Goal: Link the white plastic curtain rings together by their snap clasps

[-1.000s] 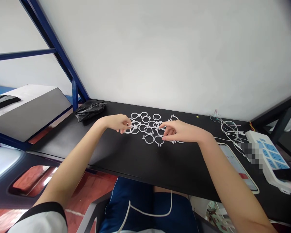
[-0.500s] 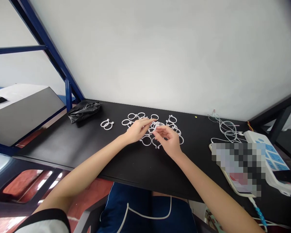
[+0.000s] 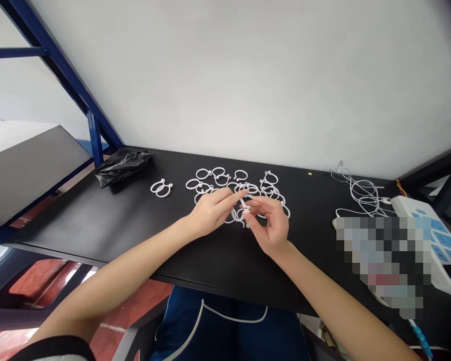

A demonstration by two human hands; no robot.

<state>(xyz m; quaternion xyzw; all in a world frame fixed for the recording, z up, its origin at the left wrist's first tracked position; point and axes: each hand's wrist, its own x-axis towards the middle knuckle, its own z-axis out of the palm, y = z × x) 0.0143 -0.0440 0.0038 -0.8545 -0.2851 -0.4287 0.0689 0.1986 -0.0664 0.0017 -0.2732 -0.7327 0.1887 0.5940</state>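
Over the middle of the black table, my right hand (image 3: pixel 268 223) is closed, thumb and fingers pinching a white plastic ring (image 3: pixel 245 206) that looks like a curtain ring. My left hand (image 3: pixel 216 208) meets it from the other side, fingers pressed together at the ring's upper end; its thumb is partly hidden. Several more white rings (image 3: pixel 203 174) with small knobbed ends lie scattered behind and beneath both hands, some overlapping. Further left, apart from the rest, two white rings (image 3: pixel 161 188) lie across each other.
A crumpled black plastic bag (image 3: pixel 123 168) lies at the table's back left. To the right are a blurred-out phone (image 3: pixel 379 260), coiled white cables (image 3: pixel 364 195) and a white power strip (image 3: pixel 424 230). A pale wall (image 3: pixel 248 85) rises behind the black table (image 3: pixel 210 263).
My hands have tilted and shifted slightly, and the white ring between them now shows more clearly. The camera view has moved a little. The loose rings look unmoved.
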